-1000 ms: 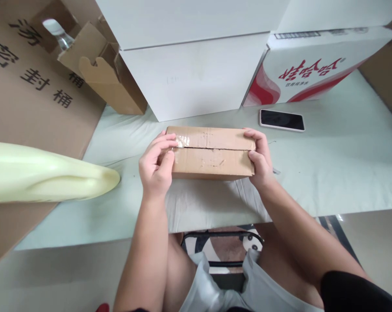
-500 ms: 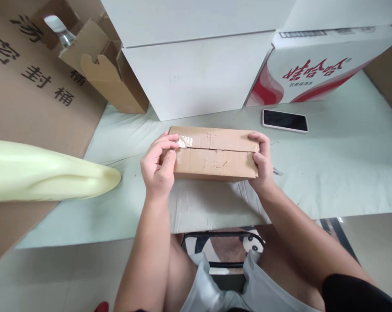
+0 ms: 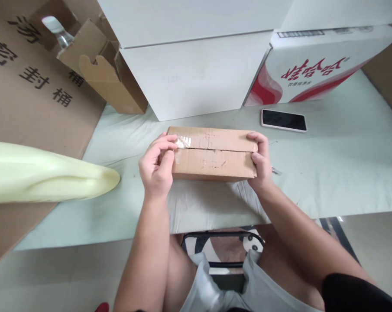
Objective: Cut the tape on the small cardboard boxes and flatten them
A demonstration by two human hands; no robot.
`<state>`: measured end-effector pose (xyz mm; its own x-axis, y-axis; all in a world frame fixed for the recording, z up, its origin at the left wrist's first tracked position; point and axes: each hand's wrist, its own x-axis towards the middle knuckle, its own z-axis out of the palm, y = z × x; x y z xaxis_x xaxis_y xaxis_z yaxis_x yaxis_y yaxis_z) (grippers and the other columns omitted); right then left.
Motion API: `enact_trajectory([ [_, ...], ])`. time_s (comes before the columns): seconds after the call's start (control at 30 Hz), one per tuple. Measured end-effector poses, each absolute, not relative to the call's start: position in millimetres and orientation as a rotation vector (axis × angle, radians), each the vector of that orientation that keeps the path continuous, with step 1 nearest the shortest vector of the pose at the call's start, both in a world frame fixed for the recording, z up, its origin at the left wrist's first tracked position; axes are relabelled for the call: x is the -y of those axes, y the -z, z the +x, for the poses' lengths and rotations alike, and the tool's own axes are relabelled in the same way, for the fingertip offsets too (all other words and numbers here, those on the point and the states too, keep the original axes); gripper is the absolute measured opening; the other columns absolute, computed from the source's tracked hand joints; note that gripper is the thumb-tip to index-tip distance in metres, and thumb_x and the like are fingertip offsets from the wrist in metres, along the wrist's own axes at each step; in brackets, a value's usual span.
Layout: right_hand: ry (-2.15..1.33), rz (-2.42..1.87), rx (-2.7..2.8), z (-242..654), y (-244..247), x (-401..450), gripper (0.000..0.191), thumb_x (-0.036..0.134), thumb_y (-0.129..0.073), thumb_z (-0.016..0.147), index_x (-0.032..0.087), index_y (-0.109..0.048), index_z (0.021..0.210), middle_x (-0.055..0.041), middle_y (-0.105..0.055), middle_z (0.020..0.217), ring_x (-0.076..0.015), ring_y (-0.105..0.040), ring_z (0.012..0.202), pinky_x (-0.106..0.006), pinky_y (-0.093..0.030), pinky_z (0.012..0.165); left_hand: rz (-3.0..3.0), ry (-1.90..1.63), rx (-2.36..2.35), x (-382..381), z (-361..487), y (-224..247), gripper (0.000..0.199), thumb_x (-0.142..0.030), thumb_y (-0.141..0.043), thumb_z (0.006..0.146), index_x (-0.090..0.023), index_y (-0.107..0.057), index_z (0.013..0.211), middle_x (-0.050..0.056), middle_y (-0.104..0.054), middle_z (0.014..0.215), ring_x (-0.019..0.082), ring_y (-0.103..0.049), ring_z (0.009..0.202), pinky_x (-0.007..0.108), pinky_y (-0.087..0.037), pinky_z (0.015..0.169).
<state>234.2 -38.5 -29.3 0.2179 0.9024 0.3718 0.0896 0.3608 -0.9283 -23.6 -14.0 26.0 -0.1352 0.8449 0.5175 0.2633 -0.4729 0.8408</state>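
A brown cardboard box [image 3: 215, 162] is in front of me, its two top flaps meeting along a narrow seam. Clear shiny tape lies at the left end of that seam. My left hand [image 3: 158, 164] grips the box's left end, fingertips on the top and thumb near the seam. At the right end my right hand [image 3: 261, 160] is wrapped round the corner, with fingers on the far flap and thumb by the seam. The box's underside is hidden. Just right of my right hand, a small greyish strip [image 3: 276, 171] lies on the pale green cloth [image 3: 328, 173].
A phone [image 3: 283, 120] lies behind to the right. White cartons [image 3: 196, 78] and a red-and-white carton [image 3: 312, 69] stand at the back. To the left are an open cardboard box [image 3: 114, 82], a clear bottle [image 3: 57, 31], a pale yellow smooth object [image 3: 53, 173] and a large printed carton [image 3: 7, 99].
Both hands keep the same hold on the box. The whole view has shifted very slightly; nothing else visibly differs.
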Motion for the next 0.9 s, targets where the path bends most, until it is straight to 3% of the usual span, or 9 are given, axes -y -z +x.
enact_trajectory([
  [0.57,-0.696,-1.083,1.261,234.1,29.2,39.0,0.047,0.064,-0.050,0.090,0.036,-0.053,0.127,-0.0061,-0.055,0.134,-0.0336,-0.056,0.125,-0.055,-0.048,0.111,1.669,-1.641,-1.235,13.0,-22.8,-26.4,0.018,-0.015,-0.058,0.088,-0.024,-0.072,0.082,0.002,-0.082,0.105,0.025,-0.078,0.114,0.056,-0.051,0.124],
  [0.73,-0.626,-1.131,1.314,233.8,24.5,40.7,0.056,0.075,-0.044,0.089,0.037,-0.050,0.130,-0.0068,-0.054,0.134,-0.0367,-0.056,0.131,-0.058,-0.049,0.112,1.630,-1.744,-1.145,14.0,-19.7,-27.8,0.023,-0.009,-0.061,0.086,-0.026,-0.076,0.081,-0.003,-0.083,0.102,0.020,-0.079,0.106,0.051,-0.053,0.123],
  [0.9,-0.585,-1.174,1.328,232.1,19.0,42.9,0.059,0.079,-0.042,0.090,0.038,-0.052,0.132,-0.0075,-0.054,0.137,-0.0414,-0.051,0.140,-0.064,-0.048,0.114,1.682,-1.717,-1.144,14.9,-17.8,-30.5,0.020,-0.021,-0.063,0.098,-0.027,-0.073,0.081,-0.005,-0.081,0.101,0.022,-0.079,0.112,0.057,-0.045,0.131],
])
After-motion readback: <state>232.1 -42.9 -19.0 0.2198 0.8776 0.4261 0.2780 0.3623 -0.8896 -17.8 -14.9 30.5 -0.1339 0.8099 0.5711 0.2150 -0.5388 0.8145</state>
